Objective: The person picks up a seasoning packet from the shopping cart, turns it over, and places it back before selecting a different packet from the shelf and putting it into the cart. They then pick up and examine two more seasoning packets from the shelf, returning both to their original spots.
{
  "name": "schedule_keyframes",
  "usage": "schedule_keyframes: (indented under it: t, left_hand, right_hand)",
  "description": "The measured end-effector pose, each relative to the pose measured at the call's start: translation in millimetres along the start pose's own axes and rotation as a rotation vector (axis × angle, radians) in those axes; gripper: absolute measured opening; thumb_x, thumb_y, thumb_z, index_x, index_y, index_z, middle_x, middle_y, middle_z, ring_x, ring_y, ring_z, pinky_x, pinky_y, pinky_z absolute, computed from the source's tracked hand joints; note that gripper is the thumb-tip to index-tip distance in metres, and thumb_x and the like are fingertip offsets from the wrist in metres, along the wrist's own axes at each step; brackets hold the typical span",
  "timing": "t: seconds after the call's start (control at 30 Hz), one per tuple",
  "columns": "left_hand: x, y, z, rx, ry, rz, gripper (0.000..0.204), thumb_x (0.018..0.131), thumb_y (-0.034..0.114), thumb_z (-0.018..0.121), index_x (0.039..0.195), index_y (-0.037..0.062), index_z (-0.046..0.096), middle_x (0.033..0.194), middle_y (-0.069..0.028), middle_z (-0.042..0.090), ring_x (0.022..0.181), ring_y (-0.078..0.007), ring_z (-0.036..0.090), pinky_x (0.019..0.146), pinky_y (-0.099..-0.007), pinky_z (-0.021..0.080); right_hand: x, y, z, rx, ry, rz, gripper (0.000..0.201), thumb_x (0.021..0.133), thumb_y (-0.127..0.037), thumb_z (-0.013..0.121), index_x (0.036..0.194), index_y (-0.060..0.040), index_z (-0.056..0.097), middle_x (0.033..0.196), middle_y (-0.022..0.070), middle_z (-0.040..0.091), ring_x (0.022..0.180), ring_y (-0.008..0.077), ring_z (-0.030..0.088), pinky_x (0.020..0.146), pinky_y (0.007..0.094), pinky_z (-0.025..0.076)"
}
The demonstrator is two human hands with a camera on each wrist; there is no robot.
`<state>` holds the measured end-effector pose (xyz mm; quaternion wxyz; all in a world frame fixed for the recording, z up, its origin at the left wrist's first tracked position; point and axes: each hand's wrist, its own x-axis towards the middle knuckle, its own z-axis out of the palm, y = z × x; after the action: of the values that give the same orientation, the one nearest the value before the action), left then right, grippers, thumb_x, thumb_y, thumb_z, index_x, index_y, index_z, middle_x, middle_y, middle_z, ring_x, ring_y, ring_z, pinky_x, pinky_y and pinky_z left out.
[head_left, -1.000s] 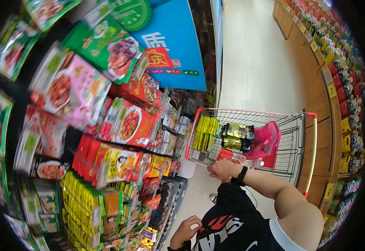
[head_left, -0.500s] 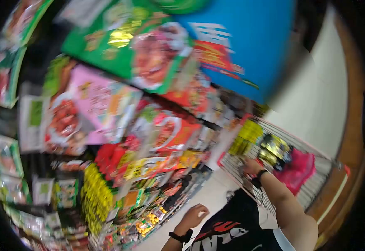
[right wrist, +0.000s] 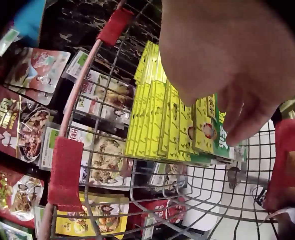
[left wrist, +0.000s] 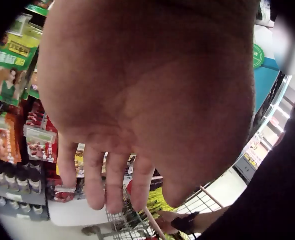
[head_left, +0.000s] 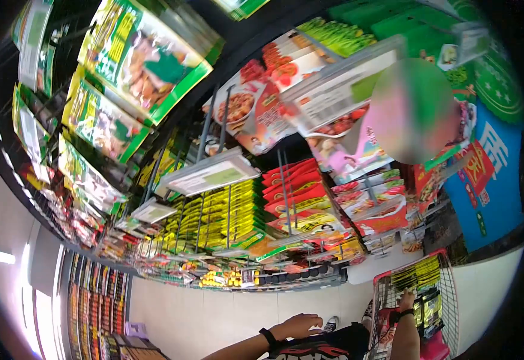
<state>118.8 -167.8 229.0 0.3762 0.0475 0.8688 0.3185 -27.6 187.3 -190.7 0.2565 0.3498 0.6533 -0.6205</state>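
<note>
In the head view my right hand (head_left: 407, 299) is down inside the shopping cart (head_left: 451, 282), at a row of yellow-and-green food packets (head_left: 424, 271). The right wrist view shows the packets (right wrist: 157, 120) standing upright side by side at the cart's end. There my right hand (right wrist: 232, 60) pinches the packets at the row's near end, thumb on one side and bent fingers on the other. My left hand (head_left: 301, 326) hangs before my body, holding nothing. In the left wrist view the left palm (left wrist: 142, 100) faces the camera, fingers loosely extended.
Black-and-gold packets (head_left: 430, 309) and a pink bag (head_left: 434, 347) also lie in the cart. Shelves of hanging food packets (head_left: 145, 60) rise ahead, with price tags (head_left: 214, 171) jutting out. A blue sign (head_left: 490, 174) stands at the right, and bottle shelves (head_left: 97, 300) far left.
The head view has swung left, so the cart now sits at lower right. My right hand has gone from the cart's near rim to the yellow packets inside. The left hand stays idle.
</note>
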Motion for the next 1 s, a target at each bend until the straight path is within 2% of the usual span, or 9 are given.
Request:
schedule_keyframes:
  t: [0.27,0.33,0.37,0.5,0.6,0.83,0.87,0.9,1.0]
  left_hand:
    - [-29,-13,17,-0.097,0.090,-0.057,0.024,0.100,0.034,0.056,0.105,0.0101,0.055,0.105,-0.0120,0.062,0.101,-0.0331,0.060,0.086,-0.0439,0.048]
    - [-37,-17,28,-0.107,0.165,-0.017,0.024,0.099,0.034,0.056,0.104,0.0100,0.055,0.103,-0.0121,0.062,0.100,-0.0339,0.061,0.085,-0.0447,0.048]
    - [-39,-20,32,-0.117,0.143,-0.014,0.025,0.100,0.035,0.055,0.106,0.0105,0.055,0.104,-0.0118,0.062,0.100,-0.0338,0.061,0.087,-0.0448,0.049]
    - [-47,-46,56,-0.117,0.086,0.024,0.029,0.101,0.039,0.053,0.109,0.0111,0.056,0.107,-0.0117,0.062,0.101,-0.0343,0.061,0.089,-0.0456,0.050]
    - [-53,-50,55,-0.115,0.102,0.074,0.029,0.099,0.038,0.054,0.104,0.0099,0.057,0.101,-0.0132,0.062,0.098,-0.0358,0.062,0.084,-0.0465,0.049]
    - [-89,-113,70,0.030,0.176,0.172,0.033,0.095,0.041,0.057,0.100,0.0086,0.061,0.102,-0.0148,0.064,0.098,-0.0361,0.063,0.085,-0.0479,0.050]
    - [-98,-123,68,0.013,0.199,0.224,0.028,0.093,0.036,0.060,0.098,0.0087,0.063,0.101,-0.0145,0.066,0.098,-0.0363,0.064,0.084,-0.0478,0.051]
    - [-102,-139,77,-0.033,0.268,0.250,0.024,0.091,0.033,0.063,0.097,0.0098,0.064,0.101,-0.0134,0.066,0.098,-0.0359,0.064,0.083,-0.0481,0.051]
    - [-136,-158,79,-0.004,0.347,0.221,0.023,0.090,0.032,0.065,0.102,0.0129,0.066,0.101,-0.0110,0.067,0.100,-0.0333,0.063,0.086,-0.0457,0.050]
  right_hand:
    - [93,87,7,-0.164,0.111,-0.323,0.018,0.097,-0.020,0.055,0.091,-0.0024,0.055,0.075,0.0103,0.057,0.062,0.0239,0.054,0.051,0.0394,0.046]
    - [95,79,-2,-0.183,0.045,-0.310,0.034,0.098,-0.027,0.058,0.083,0.0038,0.059,0.068,0.0158,0.058,0.062,0.0308,0.053,0.057,0.0427,0.045]
    - [55,45,9,0.294,-0.015,-0.191,0.012,0.097,-0.017,0.051,0.092,-0.0073,0.055,0.074,0.0087,0.059,0.059,0.0210,0.057,0.045,0.0346,0.044]
    - [40,18,-6,-0.144,-0.014,-0.217,0.033,0.098,-0.024,0.062,0.075,-0.0004,0.056,0.061,0.0088,0.059,0.048,0.0196,0.052,0.045,0.0373,0.040]
    - [-27,-27,6,-0.152,0.169,-0.302,0.037,0.099,-0.026,0.054,0.068,-0.0074,0.054,0.057,0.0076,0.053,0.046,0.0190,0.049,0.042,0.0381,0.040]
    - [-54,-13,-41,-1.665,0.139,-1.116,0.006,0.081,-0.011,0.060,0.083,-0.0113,0.065,0.074,0.0098,0.065,0.070,0.0244,0.060,0.064,0.0413,0.050]
    - [-56,-2,-45,-1.604,0.233,-1.200,0.016,0.076,-0.012,0.062,0.090,-0.0131,0.068,0.078,0.0111,0.066,0.077,0.0298,0.063,0.070,0.0438,0.051]
    - [-34,17,-56,-1.483,0.217,-0.775,0.019,0.075,-0.017,0.064,0.093,-0.0119,0.068,0.080,0.0116,0.065,0.086,0.0320,0.063,0.074,0.0456,0.051]
    - [-128,-16,-38,-0.306,0.265,-0.411,0.030,0.096,-0.030,0.057,0.080,-0.0054,0.065,0.071,0.0054,0.061,0.058,0.0181,0.057,0.052,0.0360,0.045]
